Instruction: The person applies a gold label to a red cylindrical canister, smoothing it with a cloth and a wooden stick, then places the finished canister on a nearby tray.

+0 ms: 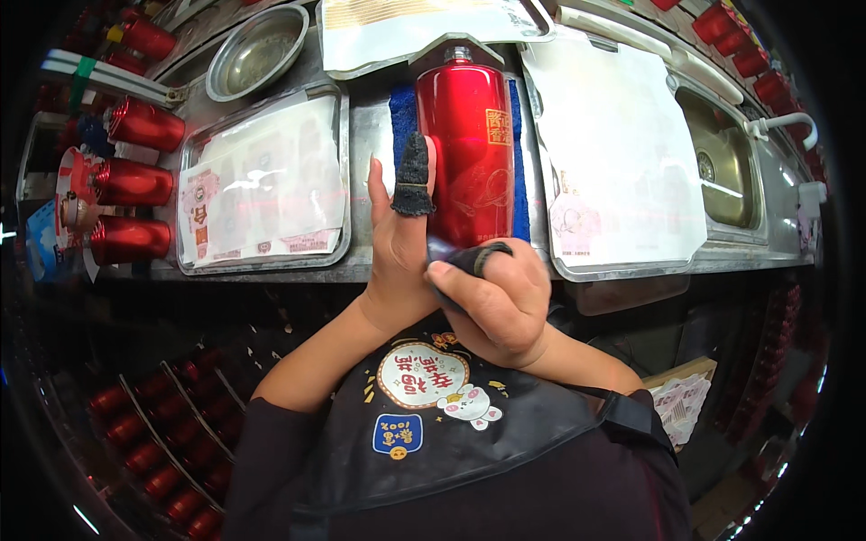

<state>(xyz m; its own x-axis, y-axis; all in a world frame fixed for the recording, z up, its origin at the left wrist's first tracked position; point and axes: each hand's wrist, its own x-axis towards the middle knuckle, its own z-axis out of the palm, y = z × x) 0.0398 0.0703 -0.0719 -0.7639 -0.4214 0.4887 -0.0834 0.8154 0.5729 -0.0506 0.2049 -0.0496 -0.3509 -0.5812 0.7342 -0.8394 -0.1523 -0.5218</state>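
Lying on a blue cloth point(403, 108) at the middle of the metal counter point(365, 117), a big red bottle point(460, 162) has its neck toward the far side. In the head view, the person's left hand point(397, 239) is spread open with its fingers pointing far, empty as far as shows; a black finger cover point(412, 171) sits on one finger, which overlaps the bottle's left edge, and whether they touch cannot be told. The right hand point(510, 302) is curled half closed just beside the left, at the bottle's near end, thumb against a blurred dark patch; whether it grips anything there is unclear. A tray point(344, 180) of printed sheets point(271, 180) lies left of the cloth, with a metal bowl point(257, 54) beyond it. More sheets point(622, 162) are stacked on the right, beside the sink point(713, 135) and its white tap point(798, 122). Red bottles point(135, 185) line the far left, and a dark apron point(469, 442) covers the person's front.
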